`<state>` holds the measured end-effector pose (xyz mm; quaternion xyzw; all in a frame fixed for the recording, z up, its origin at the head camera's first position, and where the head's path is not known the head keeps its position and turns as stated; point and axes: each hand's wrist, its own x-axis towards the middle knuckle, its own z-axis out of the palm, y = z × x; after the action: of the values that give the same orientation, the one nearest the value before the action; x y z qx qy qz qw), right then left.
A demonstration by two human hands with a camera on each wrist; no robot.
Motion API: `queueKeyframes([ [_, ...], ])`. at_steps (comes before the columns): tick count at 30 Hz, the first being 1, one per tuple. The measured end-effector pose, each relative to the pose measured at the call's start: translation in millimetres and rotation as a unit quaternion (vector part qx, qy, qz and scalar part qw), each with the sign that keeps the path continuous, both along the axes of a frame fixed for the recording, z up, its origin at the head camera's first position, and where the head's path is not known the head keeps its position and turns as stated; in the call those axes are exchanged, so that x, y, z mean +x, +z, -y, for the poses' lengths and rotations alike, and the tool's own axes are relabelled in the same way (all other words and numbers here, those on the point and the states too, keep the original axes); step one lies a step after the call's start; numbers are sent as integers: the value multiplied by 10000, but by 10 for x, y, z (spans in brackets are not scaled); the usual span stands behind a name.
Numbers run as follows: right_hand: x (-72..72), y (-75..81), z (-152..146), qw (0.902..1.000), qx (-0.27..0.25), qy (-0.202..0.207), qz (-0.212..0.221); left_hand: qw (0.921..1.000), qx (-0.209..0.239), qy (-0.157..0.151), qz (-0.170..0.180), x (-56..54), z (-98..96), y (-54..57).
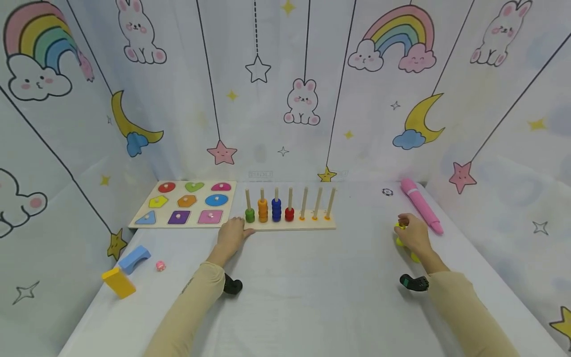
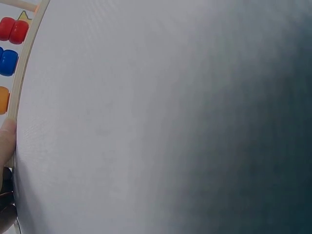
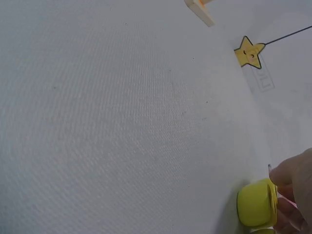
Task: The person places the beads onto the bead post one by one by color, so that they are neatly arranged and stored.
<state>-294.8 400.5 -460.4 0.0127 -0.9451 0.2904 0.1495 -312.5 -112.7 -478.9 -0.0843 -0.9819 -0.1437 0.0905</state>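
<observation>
A wooden bead stacker (image 1: 290, 225) stands upright at the back middle of the table. Its pegs carry green, orange, blue and red beads from the left, while the pegs on the right are bare. My left hand (image 1: 233, 236) grips the left end of its base, thumb along the front edge; the left wrist view catches the thumb (image 2: 7, 141) there. Over on the right, my right hand (image 1: 415, 235) pinches a yellow bead (image 3: 254, 204) between thumb and fingers. More yellow beads (image 1: 415, 257) lie beneath that hand, partly covered by it.
Left of the stacker lies a shape puzzle board (image 1: 162, 218). Near the left edge are a blue arched block (image 1: 134, 259), a yellow block (image 1: 118, 282) and a small pink ball (image 1: 160, 266). A pink cylinder (image 1: 421, 206) and a small black-and-white round piece (image 1: 387, 192) lie at the back right.
</observation>
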Motion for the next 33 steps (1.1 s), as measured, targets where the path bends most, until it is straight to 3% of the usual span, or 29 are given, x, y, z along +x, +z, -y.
queueKeyframes([
  [9, -94, -58, -2, 9998, 25, -118, 138, 10000, 44, -46, -49, 10, 0, -3],
  [15, -163, -44, 128, 9997, -168, -69, -145, 9999, 16, -19, -147, 28, 10, -2],
  [22, -334, 240, 578, 9942, -509, 349, -876, 9998, 102, -76, -159, 13, 9, 1],
  [26, -426, 457, 943, 9846, -778, 720, -1388, 9998, 140, -49, -136, 8, 8, 5],
  [33, -525, 737, 1581, 9637, -1089, 1577, -1858, 9999, 37, -53, -90, 10, 0, -14],
])
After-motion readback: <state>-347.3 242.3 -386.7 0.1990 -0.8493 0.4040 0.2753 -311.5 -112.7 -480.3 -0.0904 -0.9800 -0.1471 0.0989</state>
